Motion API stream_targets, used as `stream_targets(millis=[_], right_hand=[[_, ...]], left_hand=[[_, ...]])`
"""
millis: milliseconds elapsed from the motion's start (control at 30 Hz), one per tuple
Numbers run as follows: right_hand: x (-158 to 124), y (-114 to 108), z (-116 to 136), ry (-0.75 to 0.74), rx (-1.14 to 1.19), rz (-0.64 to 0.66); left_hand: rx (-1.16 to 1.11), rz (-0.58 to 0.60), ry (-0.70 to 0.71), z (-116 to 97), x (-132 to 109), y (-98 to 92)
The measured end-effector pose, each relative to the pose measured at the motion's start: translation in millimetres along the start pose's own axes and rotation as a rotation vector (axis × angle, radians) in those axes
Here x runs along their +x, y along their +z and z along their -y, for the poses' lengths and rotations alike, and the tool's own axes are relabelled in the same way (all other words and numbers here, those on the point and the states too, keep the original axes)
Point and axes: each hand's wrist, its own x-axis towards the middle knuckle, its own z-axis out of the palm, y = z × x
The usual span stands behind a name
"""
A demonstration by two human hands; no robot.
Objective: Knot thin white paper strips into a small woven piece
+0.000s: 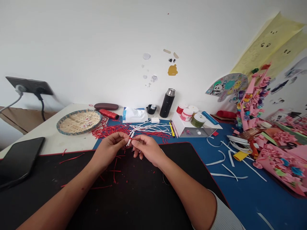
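My left hand (110, 147) and my right hand (146, 149) meet over the far edge of a black mat (124, 198). Both pinch a small piece of white paper strip with a red bit (130, 139) between thumb and fingertips. Just beyond the hands lies a pile of red paper strips (112, 130) and a tangle of white paper strips (150, 127). Loose red scraps (72, 158) dot the mat near my left wrist.
A woven basket tray (79, 122), red thread spool (109, 114) and dark case lie at back left; a phone (18, 161) at left. A tissue pack, black flask (167, 103), paint jars (189, 114) on a white box and pink paper crafts (278, 153) crowd the right.
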Motion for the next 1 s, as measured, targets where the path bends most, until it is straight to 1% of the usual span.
stream_targets(millis=[200,300,533,700,1000], right_hand=[[-0.7,0.6,-0.6,-0.015,-0.022,0.025],[-0.5,0.5,-1.0,-0.022,-0.041,0.032],[0.3,-1.8,-0.5,-0.022,-0.025,0.022],[-0.9,-3.4,3.4,-0.029,-0.008,-0.001],[0.1,-2.2,0.8,-0.042,-0.037,0.0]], left_hand=[[0.035,0.077,0.014,1.3,-0.6,2.2],[0.023,0.094,0.012,2.6,-0.6,2.3],[0.017,0.128,-0.015,-1.4,-2.3,1.8],[-0.022,0.182,-0.019,-2.2,-1.9,1.3],[-0.005,0.165,-0.002,6.6,-0.8,-2.1]])
